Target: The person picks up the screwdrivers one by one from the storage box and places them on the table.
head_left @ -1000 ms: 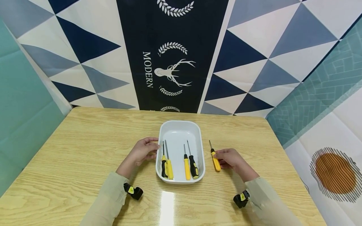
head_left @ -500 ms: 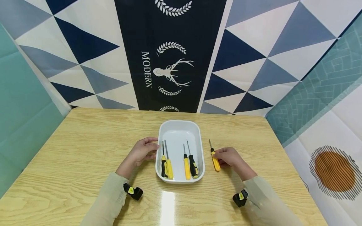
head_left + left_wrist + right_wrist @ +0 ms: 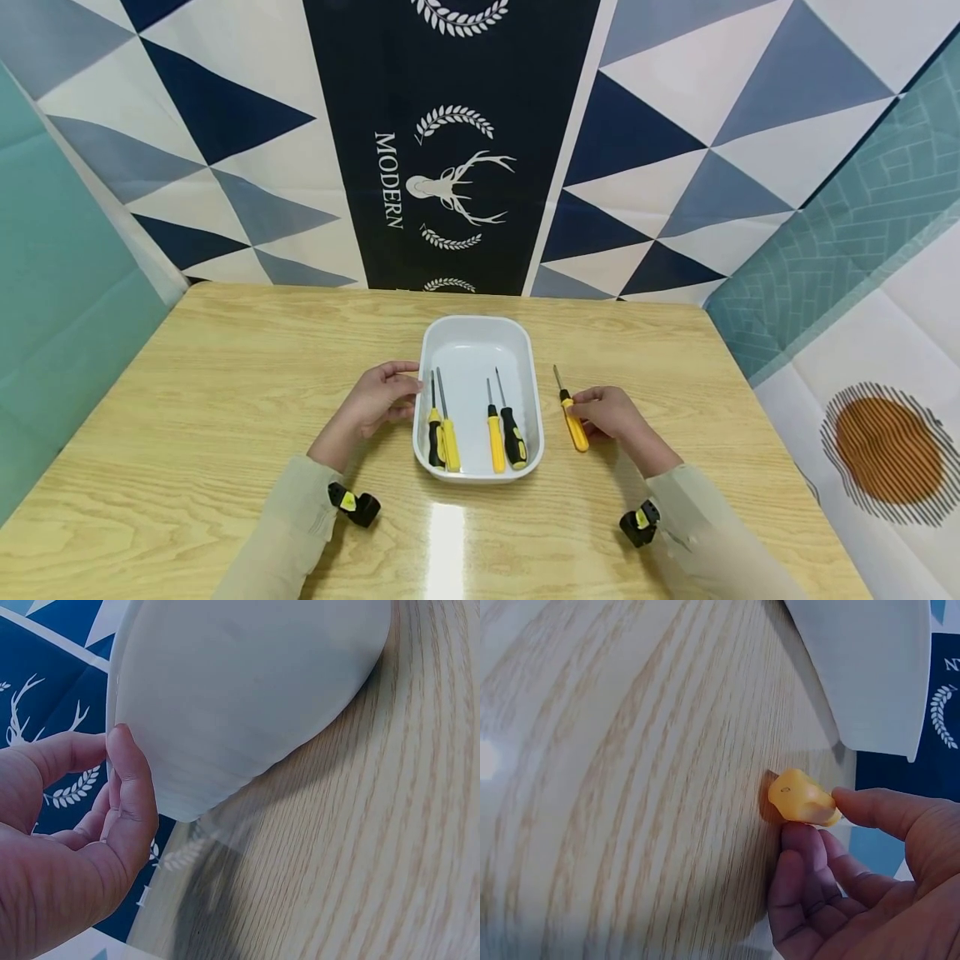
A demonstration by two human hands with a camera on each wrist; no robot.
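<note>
A white tray (image 3: 480, 333) stands on the wooden table, and my left hand (image 3: 381, 400) holds its left rim. In the left wrist view, the thumb of the left hand (image 3: 82, 847) lies against the outside of the tray (image 3: 247, 682) and another finger meets the rim. To the right of the tray, my right hand (image 3: 611, 412) pinches a screwdriver (image 3: 575, 427) by its yellow handle, the shaft pointing away from me. From the right wrist, the handle's butt end (image 3: 799, 796) shows between thumb and fingers of the right hand (image 3: 870, 892); the shaft is mostly hidden.
Inside the tray, two screwdrivers (image 3: 450, 450) lie along the left side. A yellow-handled screwdriver (image 3: 496, 446) and a black-handled screwdriver (image 3: 513, 442) lie on the right. The table (image 3: 262, 358) ends at a patterned backdrop (image 3: 457, 192).
The screwdriver in my right hand has tilted slightly, its butt end shifting a little to the right. My left hand stays at the tray's rim.
</note>
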